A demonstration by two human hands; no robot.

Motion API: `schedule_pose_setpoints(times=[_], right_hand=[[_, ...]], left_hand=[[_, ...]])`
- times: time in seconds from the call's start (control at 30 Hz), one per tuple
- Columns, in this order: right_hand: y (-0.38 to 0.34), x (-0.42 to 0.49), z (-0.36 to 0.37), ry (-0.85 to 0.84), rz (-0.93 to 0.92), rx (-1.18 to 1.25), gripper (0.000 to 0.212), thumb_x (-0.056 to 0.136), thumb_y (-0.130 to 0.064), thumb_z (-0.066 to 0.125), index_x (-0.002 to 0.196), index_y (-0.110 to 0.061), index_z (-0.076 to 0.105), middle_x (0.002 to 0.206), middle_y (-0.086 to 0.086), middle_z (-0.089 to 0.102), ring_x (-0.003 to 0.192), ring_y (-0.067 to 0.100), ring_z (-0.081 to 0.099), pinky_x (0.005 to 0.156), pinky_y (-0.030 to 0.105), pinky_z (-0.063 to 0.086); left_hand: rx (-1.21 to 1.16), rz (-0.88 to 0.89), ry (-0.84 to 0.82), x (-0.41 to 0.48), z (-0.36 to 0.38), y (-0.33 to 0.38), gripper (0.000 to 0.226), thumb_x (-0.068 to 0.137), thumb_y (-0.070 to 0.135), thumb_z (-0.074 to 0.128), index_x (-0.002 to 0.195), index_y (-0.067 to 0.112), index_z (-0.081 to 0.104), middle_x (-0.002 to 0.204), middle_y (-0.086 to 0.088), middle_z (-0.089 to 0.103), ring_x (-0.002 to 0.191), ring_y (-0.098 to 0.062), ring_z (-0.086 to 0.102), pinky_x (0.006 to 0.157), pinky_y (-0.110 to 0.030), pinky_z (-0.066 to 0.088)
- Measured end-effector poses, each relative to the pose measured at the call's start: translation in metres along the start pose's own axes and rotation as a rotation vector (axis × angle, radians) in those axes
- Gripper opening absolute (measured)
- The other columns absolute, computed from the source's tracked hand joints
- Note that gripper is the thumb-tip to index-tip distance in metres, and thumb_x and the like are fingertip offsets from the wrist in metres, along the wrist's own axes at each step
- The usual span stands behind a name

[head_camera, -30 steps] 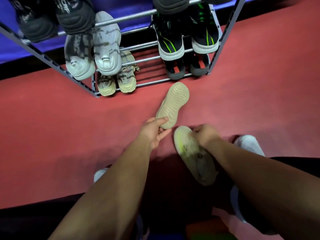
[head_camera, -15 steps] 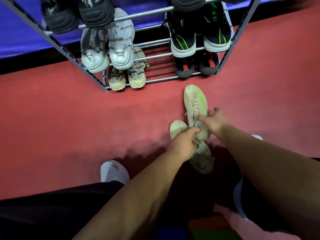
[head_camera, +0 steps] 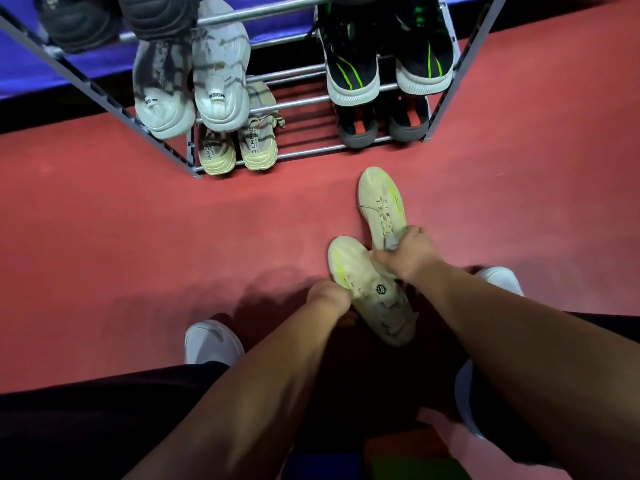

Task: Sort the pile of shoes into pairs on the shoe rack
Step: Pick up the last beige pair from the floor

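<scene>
Since half a second earlier, the left hand [head_camera: 329,299] had dropped back from the laces toward the near side of the near cream shoe [head_camera: 372,289], while the right hand [head_camera: 407,252] had stayed at the collar of the far cream shoe [head_camera: 382,206]. The two shoes had kept much the same places on the red floor [head_camera: 138,237].

The right hand was closed, its fingers curled around the grey collar at the heel end of the far cream shoe, which lay upright with its toe pointing toward the rack. The left hand was curled into a loose fist at the left edge of the near cream shoe; whether it actually gripped the shoe could not be told, since the fingers were hidden beneath. The near shoe lay tilted, toe to the far left, with a yellow-green streak along its side and a dark hexagonal badge on the tongue. The toe of the near shoe sat just beside the heel of the far one, under the right hand.

The shoe rack [head_camera: 156,143] stood at the far side. Its lowest tier held a beige pair [head_camera: 239,150] at left and a dark pair with red accents [head_camera: 381,126] at right. Above them sat a grey-white pair [head_camera: 194,88] and a black pair with green stripes [head_camera: 388,64].

The person's white sneakers [head_camera: 211,342] showed near the bottom, either side of the arms.
</scene>
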State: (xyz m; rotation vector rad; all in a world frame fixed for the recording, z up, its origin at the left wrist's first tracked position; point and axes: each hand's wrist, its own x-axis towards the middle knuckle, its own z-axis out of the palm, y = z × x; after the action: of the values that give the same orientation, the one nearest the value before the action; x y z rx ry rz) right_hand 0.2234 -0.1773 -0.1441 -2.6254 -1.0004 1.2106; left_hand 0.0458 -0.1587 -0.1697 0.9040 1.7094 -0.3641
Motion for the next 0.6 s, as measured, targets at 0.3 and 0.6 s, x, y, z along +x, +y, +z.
schedule_pose_setpoints(times=[0.3, 0.6], right_hand=[[0.004, 0.01, -0.008, 0.125, 0.028, -0.047, 0.078, 0.083, -0.046, 0.07, 0.14, 0.001, 0.045, 0.135, 0.02, 0.053, 0.125, 0.041, 0.052, 0.107, 0.042, 0.043], [0.011, 0.004, -0.004, 0.107, -0.007, -0.12, 0.103, 0.086, -0.047, 0.077, 0.16, -0.003, 0.021, 0.149, 0.019, 0.044, 0.135, 0.04, 0.047, 0.112, 0.046, 0.043]], left_hand=[[0.284, 0.332, 0.449, 0.003, -0.08, 0.037, 0.031, 0.102, 0.029, 0.05, 0.122, 0.01, 0.064, 0.122, -0.018, 0.072, 0.113, -0.037, 0.069, 0.091, -0.041, 0.052], [0.524, 0.222, 0.361, -0.004, -0.051, 0.024, 0.138, 0.066, 0.081, 0.079, 0.159, 0.001, 0.015, 0.15, -0.011, 0.036, 0.133, -0.034, 0.049, 0.105, -0.045, 0.047]])
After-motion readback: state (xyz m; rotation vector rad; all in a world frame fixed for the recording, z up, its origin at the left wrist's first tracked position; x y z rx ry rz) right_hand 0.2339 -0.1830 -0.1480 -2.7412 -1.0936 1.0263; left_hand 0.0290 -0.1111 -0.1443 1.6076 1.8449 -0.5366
